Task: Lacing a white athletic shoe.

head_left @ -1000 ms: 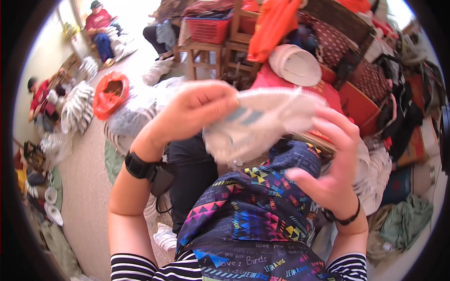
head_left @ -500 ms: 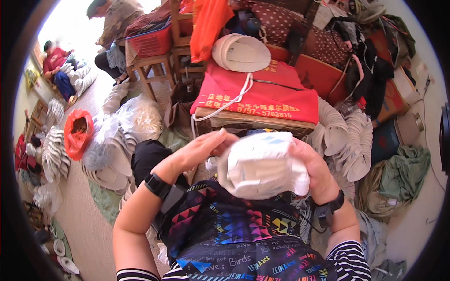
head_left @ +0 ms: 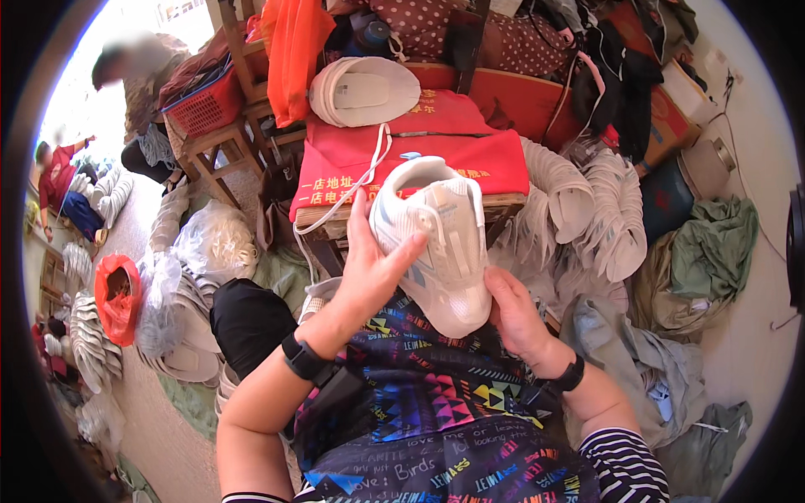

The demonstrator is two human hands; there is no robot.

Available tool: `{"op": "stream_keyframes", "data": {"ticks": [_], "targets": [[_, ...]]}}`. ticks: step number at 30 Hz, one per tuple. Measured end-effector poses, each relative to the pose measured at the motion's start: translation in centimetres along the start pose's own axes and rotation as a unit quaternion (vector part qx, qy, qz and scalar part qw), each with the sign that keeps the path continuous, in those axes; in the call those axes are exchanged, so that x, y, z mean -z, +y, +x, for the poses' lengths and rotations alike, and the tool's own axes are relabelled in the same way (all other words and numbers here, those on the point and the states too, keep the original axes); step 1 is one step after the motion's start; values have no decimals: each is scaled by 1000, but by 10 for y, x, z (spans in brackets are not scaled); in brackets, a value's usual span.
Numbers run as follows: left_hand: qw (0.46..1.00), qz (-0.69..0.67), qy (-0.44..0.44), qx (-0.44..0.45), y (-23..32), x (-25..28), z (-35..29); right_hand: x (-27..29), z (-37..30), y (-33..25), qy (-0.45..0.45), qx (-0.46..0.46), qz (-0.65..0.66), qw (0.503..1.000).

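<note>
Between my hands, above my lap, is a pale off-white shoe upper point(head_left: 444, 230) with light blue side panels. Its toe points toward me and its collar opening faces away. My left hand point(head_left: 373, 256) grips it by the heel side, thumb along the side and fingers behind. With thumb and fingers, my right hand point(head_left: 524, 323) holds the edge near the toe; some fingertips are hidden. Just beyond lies a red cloth bag point(head_left: 495, 159) over a wooden stand, carrying a nested set of white uppers point(head_left: 369, 90) and a white cord point(head_left: 376, 163).
Stacks of white uppers point(head_left: 616, 214) hang at the right, beside green cloth point(head_left: 713, 251). On the left floor are a red plastic bag point(head_left: 117, 293), clear plastic bags point(head_left: 220, 239) and more uppers. A red basket point(head_left: 201, 102) sits on a stool; two people are farther back.
The upper has turned from a blurred sideways pose to toe-toward-me and is farther from my body. My left hand has closed on its side; my right has moved to the toe edge.
</note>
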State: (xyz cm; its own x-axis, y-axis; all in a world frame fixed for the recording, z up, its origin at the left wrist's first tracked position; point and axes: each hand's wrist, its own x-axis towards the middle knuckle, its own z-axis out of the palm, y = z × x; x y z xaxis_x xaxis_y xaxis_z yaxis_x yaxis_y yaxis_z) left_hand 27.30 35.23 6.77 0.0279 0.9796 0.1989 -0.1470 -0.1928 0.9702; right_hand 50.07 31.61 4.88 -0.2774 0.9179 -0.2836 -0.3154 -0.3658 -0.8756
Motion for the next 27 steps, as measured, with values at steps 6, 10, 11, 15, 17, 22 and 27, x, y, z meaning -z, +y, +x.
{"op": "stream_keyframes", "data": {"ticks": [6, 10, 11, 15, 17, 22, 27], "targets": [[987, 122, -104, 15, -47, 15, 7, 34, 0, -21, -1, -41, -405, 913], [986, 38, -138, 83, -32, 3, 2, 34, 50, -23, 39, 242, -327, 912], [986, 35, -141, 83, -34, 1, 4, 24, 61, -26, 26, 277, -289, 916], [981, 17, -158, 112, -54, 6, 4, 12, 85, 0, 2, 365, -488, 793], [977, 13, -153, 145, -63, 11, 3, 14, 87, 10, -5, 362, -462, 810], [989, 47, -94, 104, -76, 3, 10, 39, 81, 14, -96, 200, -183, 958], [990, 11, -83, 115, -79, 16, 2, 131, 46, 25, 41, 24, -174, 984]]}}
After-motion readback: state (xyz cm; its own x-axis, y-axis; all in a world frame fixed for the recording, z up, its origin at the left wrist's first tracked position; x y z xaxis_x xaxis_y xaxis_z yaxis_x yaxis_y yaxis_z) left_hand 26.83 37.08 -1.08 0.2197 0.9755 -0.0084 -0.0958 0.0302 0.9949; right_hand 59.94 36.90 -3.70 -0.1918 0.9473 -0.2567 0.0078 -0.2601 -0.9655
